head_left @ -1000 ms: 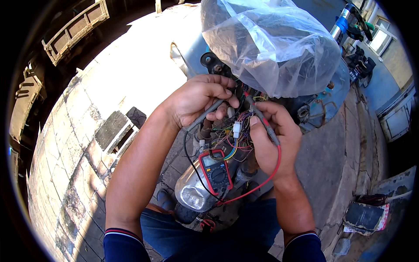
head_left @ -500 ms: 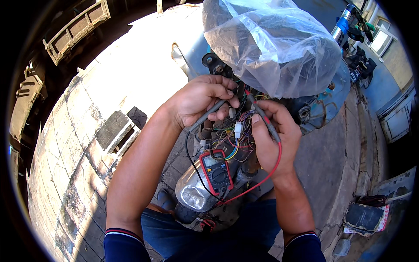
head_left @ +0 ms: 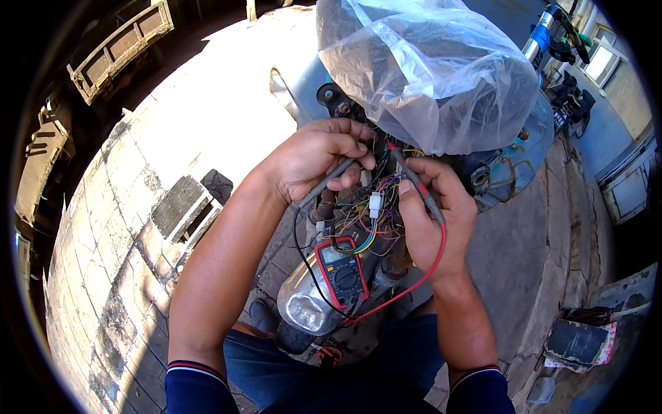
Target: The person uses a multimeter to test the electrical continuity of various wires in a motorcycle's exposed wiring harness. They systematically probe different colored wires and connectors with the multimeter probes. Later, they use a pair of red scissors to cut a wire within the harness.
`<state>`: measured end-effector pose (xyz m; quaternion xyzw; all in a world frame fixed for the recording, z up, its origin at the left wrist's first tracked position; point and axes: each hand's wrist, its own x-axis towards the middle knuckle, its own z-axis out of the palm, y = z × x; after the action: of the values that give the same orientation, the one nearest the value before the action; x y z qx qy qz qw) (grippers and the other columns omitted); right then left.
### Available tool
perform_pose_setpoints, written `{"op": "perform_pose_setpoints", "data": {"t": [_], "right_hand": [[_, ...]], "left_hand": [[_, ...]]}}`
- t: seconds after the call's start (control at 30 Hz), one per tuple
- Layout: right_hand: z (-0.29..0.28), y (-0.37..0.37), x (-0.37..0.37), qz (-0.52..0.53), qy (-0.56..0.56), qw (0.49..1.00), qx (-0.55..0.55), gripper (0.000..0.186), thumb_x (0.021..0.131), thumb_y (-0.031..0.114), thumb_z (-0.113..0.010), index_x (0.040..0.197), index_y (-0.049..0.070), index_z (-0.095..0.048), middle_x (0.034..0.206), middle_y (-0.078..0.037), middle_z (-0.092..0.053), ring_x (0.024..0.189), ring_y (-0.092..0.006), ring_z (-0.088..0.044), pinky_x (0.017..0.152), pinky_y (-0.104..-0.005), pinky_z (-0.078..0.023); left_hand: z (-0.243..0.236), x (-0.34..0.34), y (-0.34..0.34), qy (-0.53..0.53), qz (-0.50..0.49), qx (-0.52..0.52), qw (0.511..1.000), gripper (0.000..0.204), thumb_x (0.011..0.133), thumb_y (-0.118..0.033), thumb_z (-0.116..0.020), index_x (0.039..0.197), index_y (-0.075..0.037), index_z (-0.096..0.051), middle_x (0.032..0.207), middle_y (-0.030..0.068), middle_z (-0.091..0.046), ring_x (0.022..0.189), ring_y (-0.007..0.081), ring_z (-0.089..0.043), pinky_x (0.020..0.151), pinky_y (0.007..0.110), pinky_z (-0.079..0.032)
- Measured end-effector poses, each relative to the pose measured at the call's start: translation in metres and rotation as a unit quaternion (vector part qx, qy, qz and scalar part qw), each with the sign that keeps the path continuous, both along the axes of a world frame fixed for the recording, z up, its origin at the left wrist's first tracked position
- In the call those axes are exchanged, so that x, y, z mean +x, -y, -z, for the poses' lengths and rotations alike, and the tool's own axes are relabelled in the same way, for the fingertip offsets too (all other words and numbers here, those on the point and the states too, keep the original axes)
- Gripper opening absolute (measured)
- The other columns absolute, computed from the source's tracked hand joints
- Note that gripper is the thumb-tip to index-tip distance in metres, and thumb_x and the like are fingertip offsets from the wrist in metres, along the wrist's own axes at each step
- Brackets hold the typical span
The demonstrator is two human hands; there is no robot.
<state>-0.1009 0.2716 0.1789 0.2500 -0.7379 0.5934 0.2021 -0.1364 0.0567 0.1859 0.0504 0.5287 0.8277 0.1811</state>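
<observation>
My left hand (head_left: 317, 155) grips a grey probe (head_left: 325, 182) on a black lead, its fingers among the wires at the top of the bundle. My right hand (head_left: 445, 210) holds a grey-and-red probe (head_left: 420, 186) on a red lead, its tip up among the same wires, just right of my left fingers. Below both lies a tangle of coloured wires (head_left: 386, 224) with a white connector (head_left: 376, 205). A red-cased multimeter (head_left: 345, 279) rests on a shiny metal cylinder (head_left: 303, 307) between my forearms. A bulky shape wrapped in clear plastic (head_left: 427, 76) overhangs the wiring; what the probe tips touch is unclear.
A blue vehicle body (head_left: 520, 162) surrounds the wrapped shape. Dark grated blocks (head_left: 179, 207) sit on sunlit paving (head_left: 110, 248) at left, with metal truck-bed parts (head_left: 117, 55) beyond. At right are a blue wall (head_left: 593, 131) and a dark worn slab (head_left: 572, 341).
Both hands have stayed almost in place on the probes; my right hand has shifted very slightly upward. The multimeter and wires look the same.
</observation>
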Motion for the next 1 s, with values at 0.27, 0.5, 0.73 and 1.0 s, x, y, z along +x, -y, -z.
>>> {"op": "perform_pose_setpoints", "data": {"t": [0.27, 0.5, 0.73, 1.0], "right_hand": [[-0.0042, 0.0015, 0.0024, -0.001, 0.018, 1.000, 0.002, 0.023, 0.088, -0.003, -0.063, 0.110, -0.008, -0.066, 0.082, -0.008, -0.068, 0.071, -0.0095, -0.062, 0.065, -0.0267, -0.052], [-0.0007, 0.0019, 0.0017, 0.001, 0.017, 1.000, 0.000, 0.023, 0.088, -0.003, -0.063, 0.111, -0.008, -0.066, 0.082, -0.008, -0.068, 0.070, -0.0090, -0.062, 0.064, -0.0264, -0.052], [-0.0006, 0.0008, 0.0006, 0.002, 0.021, 1.000, 0.006, 0.024, 0.089, -0.002, -0.063, 0.111, -0.007, -0.066, 0.082, -0.006, -0.067, 0.070, -0.0087, -0.061, 0.064, -0.0262, -0.051], [-0.0006, 0.0007, 0.0004, 0.002, 0.032, 0.999, -0.002, 0.024, 0.088, -0.002, -0.064, 0.111, -0.007, -0.066, 0.082, -0.006, -0.066, 0.071, -0.0083, -0.061, 0.063, -0.0259, -0.051]], "left_hand": [[-0.0027, 0.0023, -0.0002, -0.012, -0.018, -0.015, 1.000, 0.026, 0.095, 0.001, -0.051, 0.121, 0.004, -0.051, 0.093, 0.0156, -0.065, 0.053, 0.0130, -0.053, 0.042, 0.023, -0.039], [-0.0031, 0.0039, -0.0002, -0.019, -0.025, -0.020, 0.999, 0.028, 0.095, 0.002, -0.051, 0.122, 0.005, -0.051, 0.093, 0.0158, -0.065, 0.053, 0.0128, -0.053, 0.043, 0.023, -0.040], [-0.0022, 0.0023, 0.0004, -0.019, -0.022, -0.019, 0.999, 0.025, 0.095, 0.002, -0.050, 0.120, 0.004, -0.051, 0.093, 0.0155, -0.065, 0.053, 0.0126, -0.053, 0.042, 0.023, -0.040], [-0.0015, 0.0016, -0.0003, -0.019, -0.024, -0.020, 0.999, 0.024, 0.095, 0.002, -0.050, 0.119, 0.004, -0.052, 0.092, 0.0155, -0.065, 0.052, 0.0127, -0.053, 0.042, 0.023, -0.039]]}}
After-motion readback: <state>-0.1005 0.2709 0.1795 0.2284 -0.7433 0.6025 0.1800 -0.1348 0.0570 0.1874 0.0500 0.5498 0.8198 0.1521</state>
